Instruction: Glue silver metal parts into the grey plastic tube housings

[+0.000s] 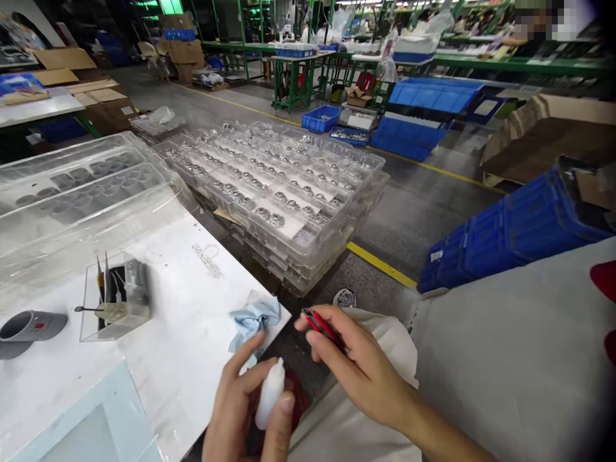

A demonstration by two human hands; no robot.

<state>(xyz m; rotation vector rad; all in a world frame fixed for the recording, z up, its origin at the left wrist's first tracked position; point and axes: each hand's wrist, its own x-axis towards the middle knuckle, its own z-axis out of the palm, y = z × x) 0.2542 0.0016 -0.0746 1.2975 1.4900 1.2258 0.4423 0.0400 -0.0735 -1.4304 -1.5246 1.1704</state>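
Note:
Between the thumb and fingers of my left hand (231,405) is a small white squeeze bottle (271,399), its narrow tip pointing up. My left index finger reaches over a crumpled light-blue cloth (254,319) at the table corner; whether it touches cannot be made out. My right hand (355,364) is closed around a tool with red handles (323,328) and a dark tip, which looks like small nippers. The hand is off the table's edge, above my lap, and its palm side is partly hidden.
On the white table (178,308) stand a clear box (115,301) of tweezers and tools and a grey tube (36,326). Clear trays (308,247) of metal parts are stacked beyond the corner. Blue crates (510,221) stand at right. A plastic-covered tray (86,186) holds grey cylinders.

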